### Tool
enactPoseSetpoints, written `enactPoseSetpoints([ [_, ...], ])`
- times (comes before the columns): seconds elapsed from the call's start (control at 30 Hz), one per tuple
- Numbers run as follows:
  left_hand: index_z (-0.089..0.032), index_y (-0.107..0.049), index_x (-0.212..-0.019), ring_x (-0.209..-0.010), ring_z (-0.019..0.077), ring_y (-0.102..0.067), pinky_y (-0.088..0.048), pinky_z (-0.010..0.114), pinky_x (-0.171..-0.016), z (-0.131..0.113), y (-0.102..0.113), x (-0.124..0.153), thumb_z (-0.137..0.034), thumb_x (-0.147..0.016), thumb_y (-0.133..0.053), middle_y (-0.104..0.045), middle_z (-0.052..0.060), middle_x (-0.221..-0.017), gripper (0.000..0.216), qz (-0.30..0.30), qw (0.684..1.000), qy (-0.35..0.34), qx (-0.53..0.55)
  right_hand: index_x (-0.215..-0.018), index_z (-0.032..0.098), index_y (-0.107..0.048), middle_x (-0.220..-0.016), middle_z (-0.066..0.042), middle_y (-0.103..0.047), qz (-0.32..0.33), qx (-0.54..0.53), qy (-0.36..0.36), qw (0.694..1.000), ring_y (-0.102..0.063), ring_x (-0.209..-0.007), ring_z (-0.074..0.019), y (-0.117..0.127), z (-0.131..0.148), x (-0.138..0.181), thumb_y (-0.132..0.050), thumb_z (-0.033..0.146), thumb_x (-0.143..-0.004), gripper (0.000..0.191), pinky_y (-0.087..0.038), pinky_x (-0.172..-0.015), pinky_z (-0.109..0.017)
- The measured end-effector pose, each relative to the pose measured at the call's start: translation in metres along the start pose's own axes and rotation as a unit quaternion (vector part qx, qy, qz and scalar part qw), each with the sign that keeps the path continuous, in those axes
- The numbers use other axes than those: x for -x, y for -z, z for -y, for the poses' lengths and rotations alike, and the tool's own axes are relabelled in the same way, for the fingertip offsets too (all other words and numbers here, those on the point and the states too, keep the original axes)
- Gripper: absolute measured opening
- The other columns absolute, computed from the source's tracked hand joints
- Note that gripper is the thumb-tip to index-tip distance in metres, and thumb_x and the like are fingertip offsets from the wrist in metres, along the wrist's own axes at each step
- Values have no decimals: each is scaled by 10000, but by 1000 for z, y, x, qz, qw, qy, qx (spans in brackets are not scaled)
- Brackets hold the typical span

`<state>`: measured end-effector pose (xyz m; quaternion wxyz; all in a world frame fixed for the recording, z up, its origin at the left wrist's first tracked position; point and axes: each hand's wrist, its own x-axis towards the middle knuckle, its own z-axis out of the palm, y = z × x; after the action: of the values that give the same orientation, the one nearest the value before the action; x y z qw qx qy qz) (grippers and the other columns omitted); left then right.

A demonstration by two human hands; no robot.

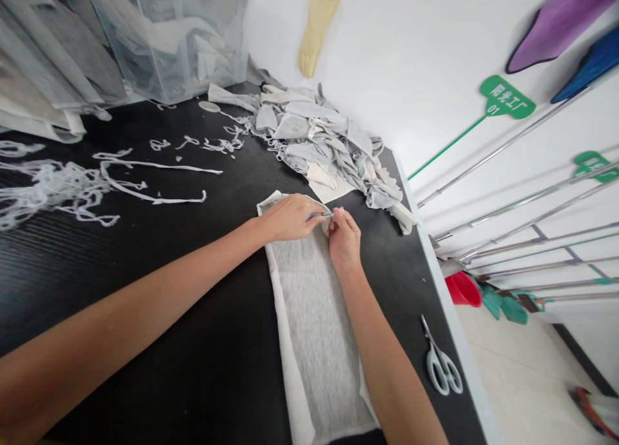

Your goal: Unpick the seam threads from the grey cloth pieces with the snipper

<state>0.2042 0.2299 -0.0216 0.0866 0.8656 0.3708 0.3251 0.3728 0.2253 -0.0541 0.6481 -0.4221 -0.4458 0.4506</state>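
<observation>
A long grey cloth piece [316, 316] with pale, curled edges lies lengthwise on the black table in front of me. At its far end, my left hand [293, 218] rests over the cloth, fingers closed on a small slim metal tool [319, 215]. That tool looks like little snips, but the fingers partly cover it. Its tip points to my right hand [344, 235], which pinches the cloth's far right corner between thumb and fingers. What lies right between the fingertips is too small to make out.
Beyond the cloth sits a heap of grey and cream fabric pieces [309, 126]. White-handled scissors [440, 361] lie near the table's right edge. Tangled pale yarn strips [53, 190] are at left, below a clear plastic bin [169, 39]. Long-handled tools [522, 206] lean beyond the table.
</observation>
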Motion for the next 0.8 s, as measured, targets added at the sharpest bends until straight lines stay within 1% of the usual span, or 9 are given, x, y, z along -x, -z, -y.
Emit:
enactPoseSetpoints([
  [0.13, -219, -742, -1000, -930, 239, -703, -519, 358, -826, 1, -1, 0, -264, -937, -482, -761, 65, -977, 271, 8, 1000, 2, 1, -753, 211, -691, -816, 12, -546, 2, -27, -8, 1000, -427, -622, -82, 0, -1, 0, -793, 409, -670, 238, -371, -564, -251],
  [0.23, -206, -744, -1007, -921, 241, -706, -522, 349, -811, 3, -1, 0, -267, -938, -480, -763, 75, -983, 279, 13, 1000, 6, -2, -763, 213, -691, -810, 8, -557, -9, -15, -8, 1000, -434, -623, -87, 1, -1, 0, -784, 432, -671, 255, -379, -560, -249],
  [0.33, -202, -740, -1064, -906, 242, -711, -527, 344, -807, 6, 1, 0, -323, -940, -490, -767, 82, -971, 304, 14, 1000, 22, -16, -785, 216, -697, -764, 16, -550, -22, -14, -14, 1000, -440, -612, -89, 1, -1, -2, -782, 451, -664, 278, -382, -555, -247],
  [0.4, -194, -737, -1108, -928, 251, -710, -529, 351, -832, 10, 7, -1, -365, -925, -520, -768, 91, -1002, 331, 10, 999, 32, -25, -796, 216, -697, -733, 26, -536, -25, -19, -21, 999, -442, -602, -88, 1, -1, -3, -782, 449, -660, 283, -378, -551, -246],
  [0.53, -212, -753, -1093, -976, 245, -710, -524, 337, -867, 19, 31, -2, -368, -894, -555, -769, 66, -1059, 321, -1, 999, 48, -23, -787, 212, -694, -698, 36, -522, -27, -6, -17, 999, -432, -575, -85, 2, -1, -2, -768, 461, -674, 283, -367, -545, -248],
  [0.63, -209, -762, -1070, -962, 232, -718, -524, 315, -855, 19, 57, 6, -355, -893, -554, -775, 51, -1044, 310, -49, 996, 79, -18, -771, 196, -705, -634, 48, -489, -18, 5, -5, 1000, -415, -552, -85, 0, -1, 1, -757, 469, -697, 288, -360, -548, -251],
  [0.7, -201, -760, -1073, -965, 226, -719, -526, 307, -858, 15, 74, 19, -352, -893, -557, -773, 48, -1054, 310, -79, 992, 103, -5, -766, 183, -713, -594, 55, -467, -16, 10, 7, 1000, -406, -544, -86, -3, 0, 3, -760, 472, -701, 300, -360, -555, -253],
  [0.8, -202, -747, -1095, -1010, 227, -708, -521, 319, -905, 2, 94, 53, -364, -911, -537, -761, 45, -1098, 323, -97, 986, 133, 19, -751, 175, -713, -558, 64, -455, -22, 21, 29, 999, -392, -533, -84, -7, 5, 4, -771, 488, -683, 326, -362, -563, -256],
])
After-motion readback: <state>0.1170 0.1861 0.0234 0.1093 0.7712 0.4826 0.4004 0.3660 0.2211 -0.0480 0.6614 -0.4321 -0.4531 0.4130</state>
